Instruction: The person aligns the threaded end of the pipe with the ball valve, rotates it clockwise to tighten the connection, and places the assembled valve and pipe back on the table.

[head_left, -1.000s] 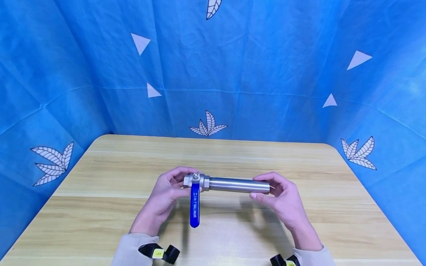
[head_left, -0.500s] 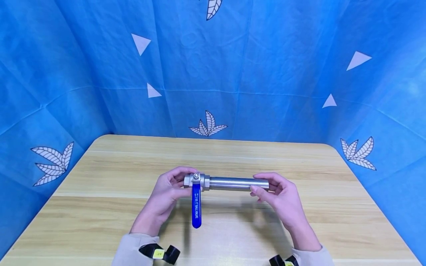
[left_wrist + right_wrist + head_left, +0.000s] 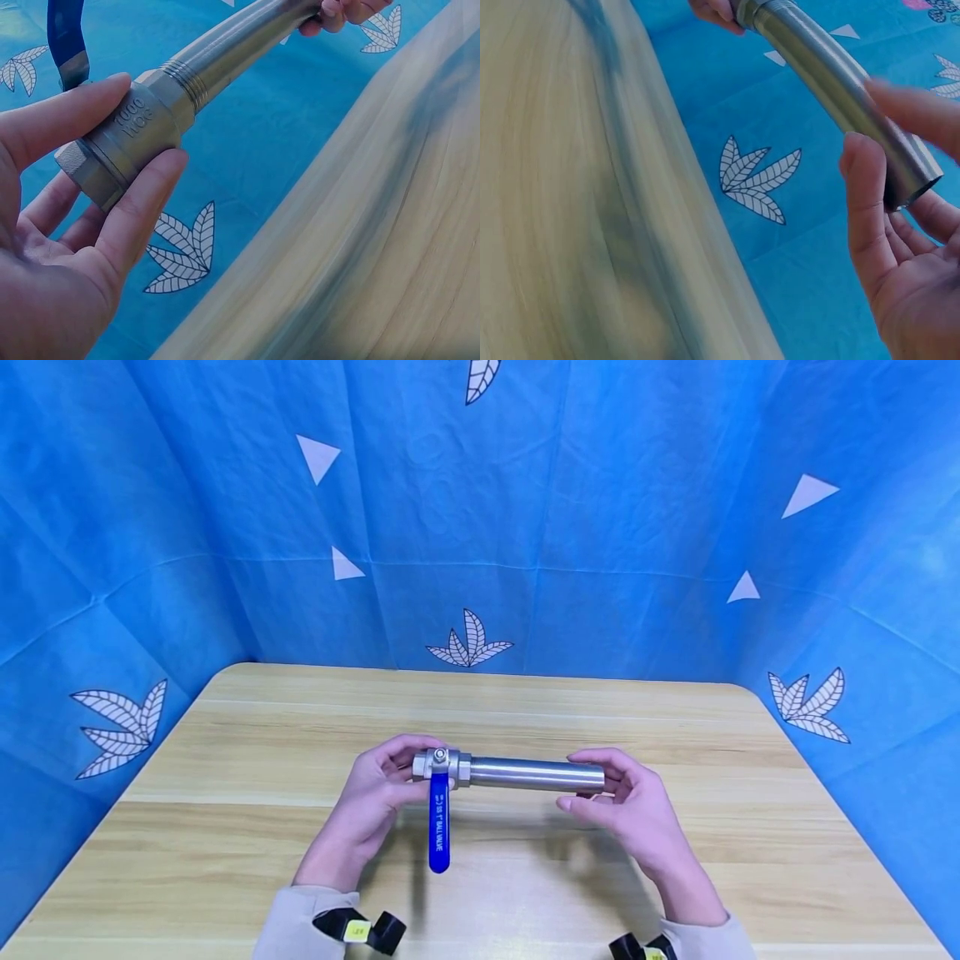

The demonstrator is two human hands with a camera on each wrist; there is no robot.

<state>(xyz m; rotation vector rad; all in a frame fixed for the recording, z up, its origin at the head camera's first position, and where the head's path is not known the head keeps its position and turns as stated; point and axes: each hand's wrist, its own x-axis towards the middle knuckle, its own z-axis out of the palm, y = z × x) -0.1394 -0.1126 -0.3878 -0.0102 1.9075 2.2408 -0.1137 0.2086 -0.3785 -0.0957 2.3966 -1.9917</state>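
Brushed steel makes the long round pipe (image 3: 532,774), whose threaded left end (image 3: 189,81) sits in the silver metal ball valve (image 3: 135,124), both above the pale wooden table (image 3: 225,760). The left hand (image 3: 375,789) pinches the valve body between thumb and fingers; the flat blue lever (image 3: 439,827) points to the near side. The right hand (image 3: 637,802) curls loosely round the right end; whether its thumb presses, I cannot tell. Some thread rings show outside the valve, so perhaps the joint is not deep: uneven support could tilt the pipe and bind the thread, or smooth steel could slip from the loose fingers.
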